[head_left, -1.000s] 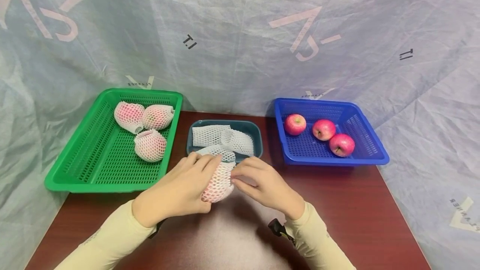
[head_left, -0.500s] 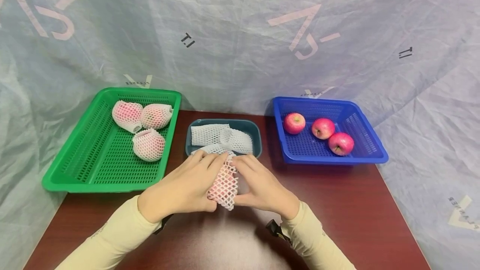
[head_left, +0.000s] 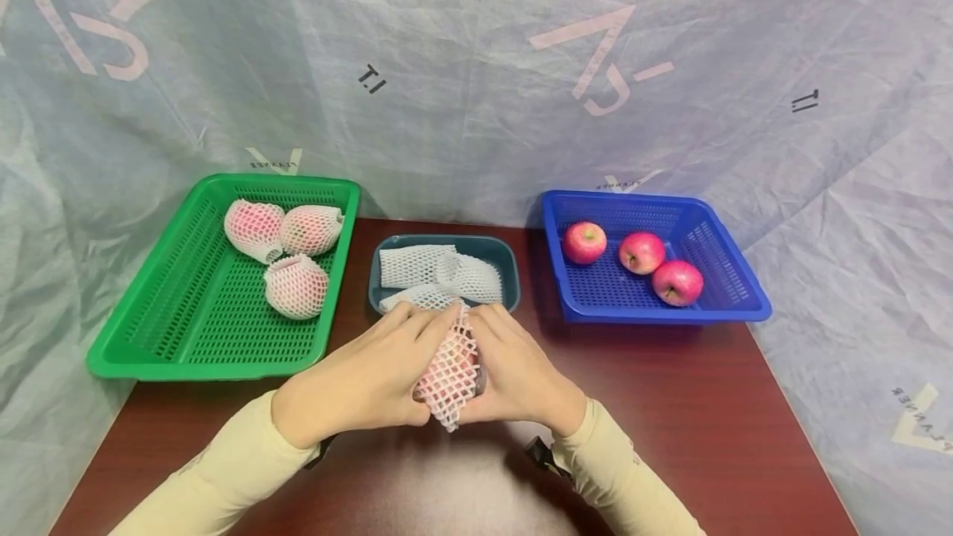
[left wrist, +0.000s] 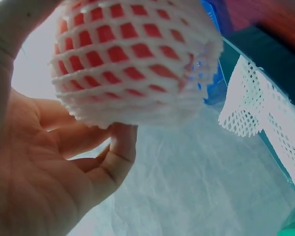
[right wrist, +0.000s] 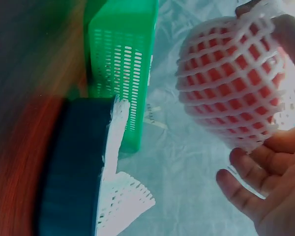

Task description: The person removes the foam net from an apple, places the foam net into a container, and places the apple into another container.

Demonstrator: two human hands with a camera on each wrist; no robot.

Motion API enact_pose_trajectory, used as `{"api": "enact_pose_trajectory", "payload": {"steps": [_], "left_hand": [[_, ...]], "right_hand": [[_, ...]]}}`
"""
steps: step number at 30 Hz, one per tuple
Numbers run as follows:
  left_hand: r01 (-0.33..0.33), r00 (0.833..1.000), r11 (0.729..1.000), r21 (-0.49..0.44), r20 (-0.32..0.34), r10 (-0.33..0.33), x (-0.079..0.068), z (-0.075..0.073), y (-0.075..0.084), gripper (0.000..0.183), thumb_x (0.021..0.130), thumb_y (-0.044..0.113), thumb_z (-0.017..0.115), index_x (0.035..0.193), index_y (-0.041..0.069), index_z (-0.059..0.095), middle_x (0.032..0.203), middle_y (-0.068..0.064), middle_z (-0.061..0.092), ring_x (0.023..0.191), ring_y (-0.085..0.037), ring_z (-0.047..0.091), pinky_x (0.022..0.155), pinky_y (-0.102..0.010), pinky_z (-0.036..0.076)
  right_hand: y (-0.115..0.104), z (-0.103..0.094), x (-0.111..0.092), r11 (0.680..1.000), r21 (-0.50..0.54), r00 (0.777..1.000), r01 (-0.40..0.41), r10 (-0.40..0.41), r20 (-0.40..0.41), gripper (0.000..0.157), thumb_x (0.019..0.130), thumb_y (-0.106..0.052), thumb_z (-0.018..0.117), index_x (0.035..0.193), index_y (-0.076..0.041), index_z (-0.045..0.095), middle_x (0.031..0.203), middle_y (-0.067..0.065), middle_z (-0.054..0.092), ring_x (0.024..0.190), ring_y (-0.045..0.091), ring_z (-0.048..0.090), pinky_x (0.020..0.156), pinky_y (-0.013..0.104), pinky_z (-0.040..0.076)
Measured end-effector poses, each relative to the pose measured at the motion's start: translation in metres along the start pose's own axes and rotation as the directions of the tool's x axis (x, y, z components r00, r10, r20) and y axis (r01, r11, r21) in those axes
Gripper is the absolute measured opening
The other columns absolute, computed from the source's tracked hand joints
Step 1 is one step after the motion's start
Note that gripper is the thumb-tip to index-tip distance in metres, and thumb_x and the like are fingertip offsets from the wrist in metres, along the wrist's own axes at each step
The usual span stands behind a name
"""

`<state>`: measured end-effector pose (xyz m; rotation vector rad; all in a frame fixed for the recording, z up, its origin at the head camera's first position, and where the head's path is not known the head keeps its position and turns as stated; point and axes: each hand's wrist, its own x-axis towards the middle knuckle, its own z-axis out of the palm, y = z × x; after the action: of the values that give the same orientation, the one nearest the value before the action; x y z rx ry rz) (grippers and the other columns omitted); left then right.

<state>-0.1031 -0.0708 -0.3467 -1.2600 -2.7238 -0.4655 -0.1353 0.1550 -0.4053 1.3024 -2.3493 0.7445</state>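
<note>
Between both hands, an apple point(head_left: 449, 379) in a white foam net sleeve is held over the near middle of the table. My left hand point(head_left: 370, 375) grips it from the left, thumb at its near side. From the right, my right hand point(head_left: 519, 368) grips it with fingers at the top and thumb low. Red skin shows through the stretched net point(left wrist: 120, 54) in the left wrist view. The right wrist view shows fingertips at both ends of the netted apple point(right wrist: 226, 78).
A dark teal tray point(head_left: 509, 271) with several foam net sleeves point(head_left: 417, 266) stands just behind the hands. At left is a green basket point(head_left: 216, 372) with three netted apples point(head_left: 296, 288). A blue basket point(head_left: 655, 314) at right holds three bare apples point(head_left: 677, 283).
My right hand has gone from pinching the sleeve's edge to wrapping the apple's right side. The net now stretches further over the apple, its edge pulled to a point toward me.
</note>
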Motion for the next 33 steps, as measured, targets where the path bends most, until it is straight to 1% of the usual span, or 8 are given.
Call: {"api": "enact_pose_trajectory", "payload": {"steps": [6, 10, 12, 15, 19, 27, 30, 33], "left_hand": [[0.019, 1.0, 0.998, -0.054, -0.009, -0.02, -0.006, -0.001, -0.004, 0.092, 0.069, 0.027, 0.082, 0.146, -0.003, 0.042, 0.137, -0.012, 0.054, 0.124, -0.029, 0.045, 0.108, -0.041, 0.036], [0.046, 0.997, 0.996, -0.077, -0.056, -0.051, -0.01, -0.001, -0.009, 0.073, 0.075, 0.027, 0.081, 0.136, 0.0, 0.054, 0.128, -0.008, 0.06, 0.122, -0.026, 0.051, 0.105, -0.04, 0.042], [0.045, 0.994, 0.996, -0.074, -0.091, -0.052, -0.011, -0.001, -0.012, 0.06, 0.077, 0.025, 0.079, 0.129, 0.001, 0.06, 0.121, -0.007, 0.063, 0.117, -0.024, 0.055, 0.101, -0.04, 0.045], [0.033, 0.988, 0.997, -0.074, -0.148, -0.044, -0.013, -0.001, -0.016, 0.034, 0.082, 0.02, 0.077, 0.111, 0.006, 0.067, 0.103, 0.0, 0.065, 0.098, -0.017, 0.06, 0.087, -0.035, 0.051], [0.022, 0.982, 0.996, -0.089, -0.186, -0.038, -0.015, -0.003, -0.019, 0.01, 0.084, 0.014, 0.074, 0.091, 0.015, 0.066, 0.085, 0.01, 0.058, 0.077, -0.008, 0.053, 0.069, -0.028, 0.048], [0.019, 0.983, 0.998, -0.065, -0.18, -0.03, -0.019, -0.002, -0.024, 0.014, 0.079, 0.011, 0.071, 0.078, 0.02, 0.06, 0.072, 0.013, 0.047, 0.067, -0.007, 0.044, 0.061, -0.025, 0.042], [0.029, 0.986, 0.997, -0.064, -0.162, -0.04, -0.02, -0.002, -0.026, 0.015, 0.079, 0.012, 0.071, 0.077, 0.021, 0.06, 0.071, 0.013, 0.044, 0.067, -0.007, 0.043, 0.06, -0.025, 0.041], [0.067, 0.987, 0.997, -0.041, -0.143, -0.072, -0.022, -0.002, -0.031, 0.015, 0.078, 0.012, 0.071, 0.077, 0.021, 0.059, 0.071, 0.013, 0.044, 0.067, -0.008, 0.044, 0.059, -0.025, 0.041]], "right_hand": [[0.005, -0.002, -0.006, 0.996, 0.087, 0.998, -0.03, 0.035, -0.057, 0.093, 0.056, -0.065, 0.084, 0.124, -0.008, 0.056, 0.115, 0.0, 0.058, 0.107, 0.019, 0.051, 0.093, 0.031, 0.042], [0.009, -0.004, -0.011, 0.987, 0.155, 0.994, -0.043, 0.058, -0.095, 0.092, 0.054, -0.061, 0.087, 0.123, -0.009, 0.056, 0.116, 0.0, 0.057, 0.108, 0.019, 0.051, 0.093, 0.033, 0.043], [0.012, -0.005, -0.014, 0.983, 0.175, 0.992, -0.048, 0.067, -0.103, 0.092, 0.053, -0.06, 0.088, 0.123, -0.008, 0.056, 0.116, 0.001, 0.057, 0.109, 0.02, 0.051, 0.092, 0.035, 0.044], [0.014, -0.007, -0.018, 0.977, 0.204, 0.991, -0.063, 0.085, -0.104, 0.094, 0.052, -0.057, 0.09, 0.125, -0.008, 0.056, 0.118, 0.003, 0.056, 0.11, 0.02, 0.051, 0.093, 0.036, 0.045], [0.016, -0.008, -0.022, 0.969, 0.234, 0.989, -0.075, 0.103, -0.109, 0.093, 0.05, -0.054, 0.092, 0.124, -0.009, 0.057, 0.117, 0.003, 0.057, 0.11, 0.02, 0.051, 0.092, 0.036, 0.045], [0.019, -0.013, -0.034, 0.932, 0.343, 0.969, -0.114, 0.181, -0.17, 0.084, 0.052, -0.031, 0.088, 0.128, -0.011, 0.059, 0.112, -0.001, 0.06, 0.104, 0.02, 0.051, 0.086, 0.034, 0.044], [0.019, -0.019, -0.04, 0.922, 0.371, 0.955, -0.108, 0.199, -0.218, 0.082, 0.056, -0.036, 0.09, 0.127, -0.008, 0.06, 0.111, 0.002, 0.061, 0.102, 0.021, 0.051, 0.085, 0.031, 0.043], [0.018, -0.03, -0.045, 0.929, 0.361, 0.936, -0.084, 0.198, -0.292, 0.082, 0.062, -0.048, 0.09, 0.123, -0.002, 0.061, 0.111, 0.008, 0.062, 0.102, 0.024, 0.052, 0.087, 0.029, 0.042]]}}
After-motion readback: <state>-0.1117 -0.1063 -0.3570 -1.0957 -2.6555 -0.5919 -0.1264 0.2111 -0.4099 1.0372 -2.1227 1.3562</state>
